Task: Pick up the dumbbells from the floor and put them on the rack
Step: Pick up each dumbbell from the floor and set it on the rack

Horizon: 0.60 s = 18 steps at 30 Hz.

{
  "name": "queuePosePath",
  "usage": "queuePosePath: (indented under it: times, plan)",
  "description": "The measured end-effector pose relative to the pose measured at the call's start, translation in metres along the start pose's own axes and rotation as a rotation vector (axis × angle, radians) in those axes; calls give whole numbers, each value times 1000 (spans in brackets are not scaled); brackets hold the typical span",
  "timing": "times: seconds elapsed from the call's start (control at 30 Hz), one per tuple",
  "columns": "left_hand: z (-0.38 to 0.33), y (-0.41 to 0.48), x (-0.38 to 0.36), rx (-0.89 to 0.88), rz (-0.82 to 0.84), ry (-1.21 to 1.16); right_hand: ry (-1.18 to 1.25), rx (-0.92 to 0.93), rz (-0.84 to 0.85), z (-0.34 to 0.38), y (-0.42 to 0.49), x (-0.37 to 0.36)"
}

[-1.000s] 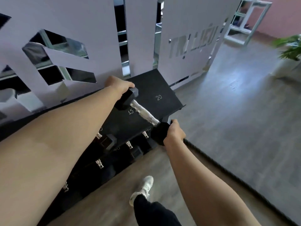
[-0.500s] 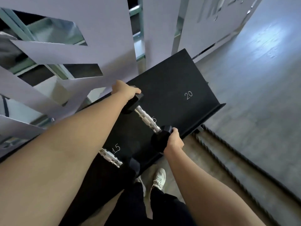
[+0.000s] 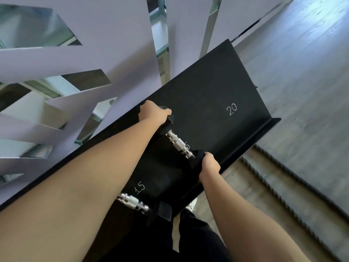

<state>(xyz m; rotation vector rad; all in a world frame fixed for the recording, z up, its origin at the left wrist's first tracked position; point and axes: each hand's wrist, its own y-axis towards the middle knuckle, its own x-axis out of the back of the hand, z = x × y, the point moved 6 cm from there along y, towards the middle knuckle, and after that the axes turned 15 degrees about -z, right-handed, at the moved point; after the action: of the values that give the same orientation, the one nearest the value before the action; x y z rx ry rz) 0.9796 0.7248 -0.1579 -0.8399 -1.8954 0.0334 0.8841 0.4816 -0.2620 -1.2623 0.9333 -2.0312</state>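
Note:
A black dumbbell with a knurled chrome handle (image 3: 179,143) lies across the top shelf of the black rack (image 3: 211,95), over a partly hidden number. My left hand (image 3: 154,114) is clasped over its far head. My right hand (image 3: 209,165) grips its near head at the shelf's front lip. A second dumbbell (image 3: 135,202) sits on the same shelf at the lower left, beside the mark "15". The spot marked "20" to the right is bare.
A white cut-out partition (image 3: 105,44) stands right behind the rack. Grey wood floor (image 3: 306,72) stretches to the right, with a ribbed dark mat (image 3: 279,186) by the rack's base. My dark trousers and a white shoe (image 3: 191,206) show below.
The view has closed in on the top shelf and tilted down. The dumbbell in both hands has come down onto the shelf near the second "15" mark.

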Motion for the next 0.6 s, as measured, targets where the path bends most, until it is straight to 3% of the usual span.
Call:
queuePosePath:
  times: [0.43,0.6]
  plan:
    - [12,-34,13,-122,-15,137,-344,254,47,52,-10,-20]
    - [22,-61,18,-165,136,196,-384,555,43,75,-36,3]
